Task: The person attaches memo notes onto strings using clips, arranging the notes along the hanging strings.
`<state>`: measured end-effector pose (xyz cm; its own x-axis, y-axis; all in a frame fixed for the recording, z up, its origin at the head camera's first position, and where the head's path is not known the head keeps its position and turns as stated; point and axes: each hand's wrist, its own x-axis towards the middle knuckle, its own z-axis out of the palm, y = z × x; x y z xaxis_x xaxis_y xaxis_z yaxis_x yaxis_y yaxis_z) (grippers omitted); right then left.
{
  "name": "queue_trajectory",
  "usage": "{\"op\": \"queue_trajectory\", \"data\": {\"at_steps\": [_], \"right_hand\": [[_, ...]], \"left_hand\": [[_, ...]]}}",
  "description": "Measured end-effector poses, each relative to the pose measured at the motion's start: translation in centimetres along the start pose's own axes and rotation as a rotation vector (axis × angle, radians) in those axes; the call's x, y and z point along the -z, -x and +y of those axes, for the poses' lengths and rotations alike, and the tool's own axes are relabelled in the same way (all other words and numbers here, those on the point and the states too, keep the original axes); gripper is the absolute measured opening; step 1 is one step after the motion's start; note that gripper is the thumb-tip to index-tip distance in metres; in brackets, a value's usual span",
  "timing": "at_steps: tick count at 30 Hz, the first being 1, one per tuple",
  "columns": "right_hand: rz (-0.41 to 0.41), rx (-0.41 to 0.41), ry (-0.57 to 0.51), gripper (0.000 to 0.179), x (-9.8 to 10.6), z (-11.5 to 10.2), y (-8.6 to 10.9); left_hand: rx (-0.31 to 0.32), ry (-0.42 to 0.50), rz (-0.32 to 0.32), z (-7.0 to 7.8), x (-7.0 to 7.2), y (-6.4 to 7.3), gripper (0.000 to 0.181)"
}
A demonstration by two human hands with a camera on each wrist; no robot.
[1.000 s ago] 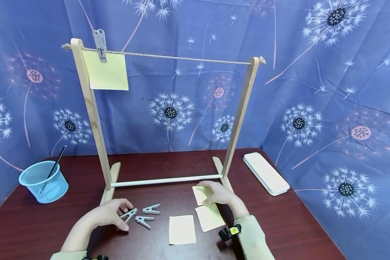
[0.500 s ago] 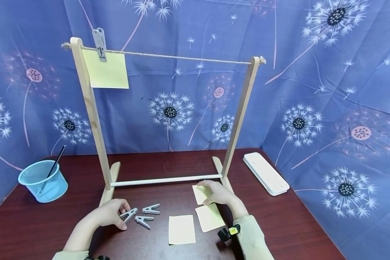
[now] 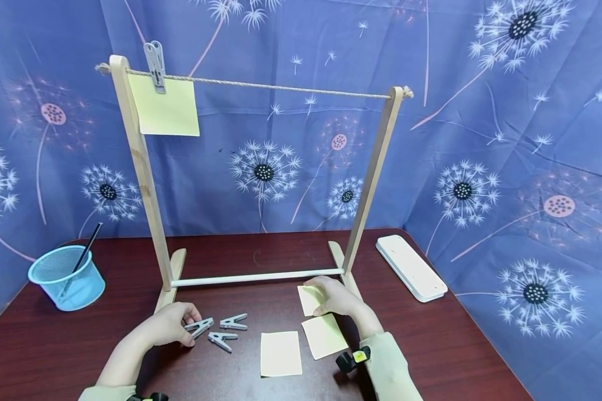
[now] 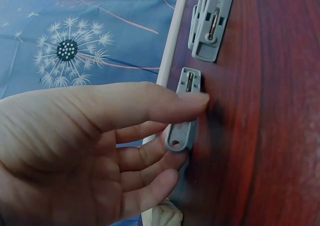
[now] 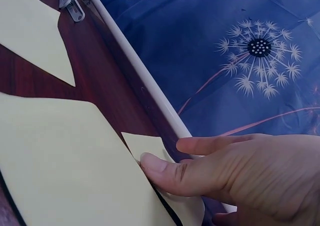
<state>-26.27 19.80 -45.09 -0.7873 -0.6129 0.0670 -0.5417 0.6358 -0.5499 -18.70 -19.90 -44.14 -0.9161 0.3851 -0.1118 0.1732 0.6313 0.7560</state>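
My left hand [image 3: 166, 327] pinches a grey clothespin [image 3: 203, 324] between thumb and fingers, low over the table. In the left wrist view the thumb crosses the middle of that clothespin [image 4: 178, 137], and the other fingers curl behind it. Two more grey clothespins, one farther back [image 3: 234, 322] and one nearer [image 3: 223, 340], lie just to its right. My right hand [image 3: 337, 298] grips a pale yellow paper square [image 3: 307, 301], thumb at its near edge; the hand hides part of the paper. A second yellow square [image 3: 325, 337] and a third square [image 3: 281, 355] lie in front.
Behind my hands stands a wooden frame [image 3: 142, 161] with a rope [image 3: 276, 87] along its top. A clothespin [image 3: 156, 67] holds a yellow square [image 3: 170, 114] on it. A blue mesh cup [image 3: 72, 284] with a pen stands left; a white case [image 3: 410, 268] lies right.
My left hand has shifted slightly away from me, and the clothespin in it has turned a little. The right hand stays in place on the paper square.
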Motion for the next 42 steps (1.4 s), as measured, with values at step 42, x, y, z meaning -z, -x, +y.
{"op": "queue_trajectory", "data": {"at_steps": [42], "right_hand": [[0.157, -0.096, 0.078, 0.047, -0.88, 0.34, -0.67]], "left_hand": [[0.016, 0.168, 0.156, 0.59, 0.68, -0.24, 0.034]]}}
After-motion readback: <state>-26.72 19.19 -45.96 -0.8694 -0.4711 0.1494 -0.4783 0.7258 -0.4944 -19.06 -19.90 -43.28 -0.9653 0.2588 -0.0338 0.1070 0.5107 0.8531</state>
